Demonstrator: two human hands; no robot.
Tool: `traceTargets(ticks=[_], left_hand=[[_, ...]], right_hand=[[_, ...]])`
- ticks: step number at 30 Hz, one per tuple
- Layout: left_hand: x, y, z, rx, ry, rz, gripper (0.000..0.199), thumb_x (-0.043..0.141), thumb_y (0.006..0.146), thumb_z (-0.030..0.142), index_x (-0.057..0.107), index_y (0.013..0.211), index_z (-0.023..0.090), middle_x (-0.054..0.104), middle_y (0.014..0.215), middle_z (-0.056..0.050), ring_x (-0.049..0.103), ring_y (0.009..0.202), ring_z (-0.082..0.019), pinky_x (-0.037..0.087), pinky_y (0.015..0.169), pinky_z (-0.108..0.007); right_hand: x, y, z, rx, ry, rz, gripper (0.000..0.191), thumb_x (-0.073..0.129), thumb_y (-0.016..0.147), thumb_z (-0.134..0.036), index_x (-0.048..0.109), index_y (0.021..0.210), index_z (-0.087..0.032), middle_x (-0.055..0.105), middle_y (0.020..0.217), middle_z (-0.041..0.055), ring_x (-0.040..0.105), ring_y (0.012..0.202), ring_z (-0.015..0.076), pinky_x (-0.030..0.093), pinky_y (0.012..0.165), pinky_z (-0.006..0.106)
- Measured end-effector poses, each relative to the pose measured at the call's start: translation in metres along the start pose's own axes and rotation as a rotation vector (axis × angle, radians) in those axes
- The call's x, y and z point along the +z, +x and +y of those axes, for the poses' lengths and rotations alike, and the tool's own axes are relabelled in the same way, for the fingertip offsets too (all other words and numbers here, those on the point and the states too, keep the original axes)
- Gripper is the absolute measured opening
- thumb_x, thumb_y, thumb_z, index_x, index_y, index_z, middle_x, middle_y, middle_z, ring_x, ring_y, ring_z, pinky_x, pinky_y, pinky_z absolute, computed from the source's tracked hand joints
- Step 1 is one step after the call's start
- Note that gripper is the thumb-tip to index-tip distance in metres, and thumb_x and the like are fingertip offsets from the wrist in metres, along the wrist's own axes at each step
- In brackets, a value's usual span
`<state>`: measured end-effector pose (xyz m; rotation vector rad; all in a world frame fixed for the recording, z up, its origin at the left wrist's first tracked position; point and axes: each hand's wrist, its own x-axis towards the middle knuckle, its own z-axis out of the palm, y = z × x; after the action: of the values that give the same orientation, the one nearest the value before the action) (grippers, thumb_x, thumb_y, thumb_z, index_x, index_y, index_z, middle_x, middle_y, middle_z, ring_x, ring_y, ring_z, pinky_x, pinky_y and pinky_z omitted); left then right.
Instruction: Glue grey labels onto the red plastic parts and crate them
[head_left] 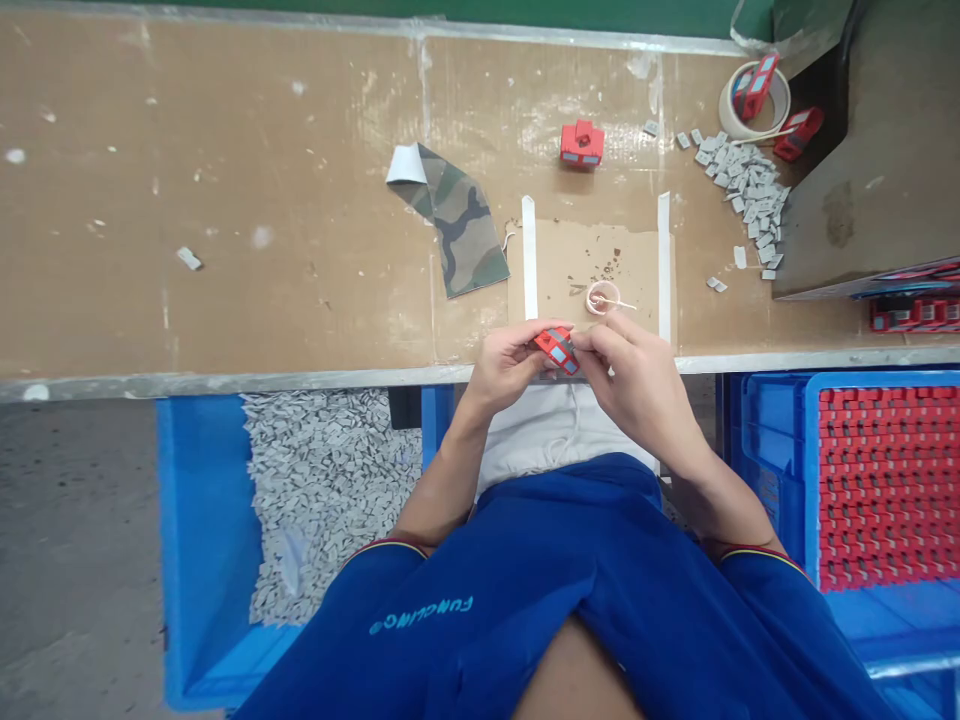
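Over the table's front edge, my left hand (501, 365) grips a small red toy car body (557, 350) with pale blue windows and a grey strip. The fingers of my right hand (637, 370) are pinched together against the toy's right side. Whatever is between them is too small or hidden to make out. Just beyond my hands stands a small round cup (602, 297) with a thin white stick (624, 304) lying across its rim. Farther back on the table sits another red toy body (582, 145).
Small grey pieces (750, 190) are heaped at the right, beside a tape roll (721, 108) and a large box (862, 170). A camouflage-patterned sheet (469, 230) lies left of centre. Blue bins (176, 560) flank me below the table; the right one holds rows of red parts (889, 485).
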<state>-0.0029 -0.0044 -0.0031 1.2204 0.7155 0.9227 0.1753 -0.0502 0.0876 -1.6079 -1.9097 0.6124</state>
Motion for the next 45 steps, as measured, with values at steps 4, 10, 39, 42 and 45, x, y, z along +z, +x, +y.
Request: traceTargets(ticks=[4, 10, 39, 42, 45], left_hand=[[-0.002, 0.001, 0.001, 0.007, 0.036, -0.030, 0.036, 0.080, 0.089, 0.042, 0.080, 0.118, 0.021, 0.083, 0.103, -0.008, 0.077, 0.074, -0.016, 0.062, 0.064, -0.024], [-0.006, 0.004, 0.005, 0.077, 0.104, -0.168, 0.031, 0.081, 0.090, 0.036, 0.082, 0.119, 0.024, 0.083, 0.107, -0.009, 0.079, 0.094, -0.018, 0.064, 0.080, -0.024], [-0.002, 0.000, 0.001, 0.060, 0.125, -0.138, 0.050, 0.087, 0.082, 0.039, 0.074, 0.128, 0.023, 0.080, 0.117, -0.010, 0.079, 0.101, -0.021, 0.063, 0.091, -0.031], [-0.002, 0.000, 0.002, 0.060, 0.113, -0.151, 0.048, 0.087, 0.083, 0.039, 0.075, 0.126, 0.023, 0.080, 0.119, -0.010, 0.079, 0.102, -0.021, 0.064, 0.091, -0.031], [-0.003, 0.001, 0.002, 0.090, 0.132, -0.151, 0.044, 0.086, 0.083, 0.037, 0.076, 0.124, 0.022, 0.080, 0.118, -0.010, 0.078, 0.101, -0.021, 0.063, 0.091, -0.030]], right_hand=[[0.003, -0.007, 0.005, 0.039, 0.162, 0.019, 0.015, 0.057, 0.100, -0.018, 0.068, 0.090, -0.021, 0.060, 0.083, 0.0031, 0.056, 0.072, 0.0160, 0.044, 0.066, 0.030], [0.004, -0.018, 0.020, 0.117, 0.449, -0.043, 0.011, 0.064, 0.098, -0.023, 0.074, 0.097, -0.021, 0.061, 0.085, 0.0019, 0.063, 0.075, 0.0147, 0.055, 0.067, 0.028], [0.025, -0.027, 0.027, 0.084, 0.294, 0.066, 0.012, 0.061, 0.096, -0.025, 0.065, 0.085, -0.022, 0.066, 0.076, 0.0011, 0.056, 0.062, 0.0137, 0.045, 0.062, 0.028], [0.019, -0.024, 0.027, 0.060, 0.258, 0.014, 0.012, 0.062, 0.095, -0.022, 0.063, 0.083, -0.021, 0.065, 0.074, 0.0003, 0.056, 0.063, 0.0135, 0.043, 0.063, 0.027], [0.016, -0.020, 0.030, 0.015, 0.217, -0.027, 0.016, 0.061, 0.094, -0.018, 0.056, 0.079, -0.021, 0.059, 0.070, -0.0016, 0.051, 0.061, 0.0127, 0.039, 0.063, 0.026]])
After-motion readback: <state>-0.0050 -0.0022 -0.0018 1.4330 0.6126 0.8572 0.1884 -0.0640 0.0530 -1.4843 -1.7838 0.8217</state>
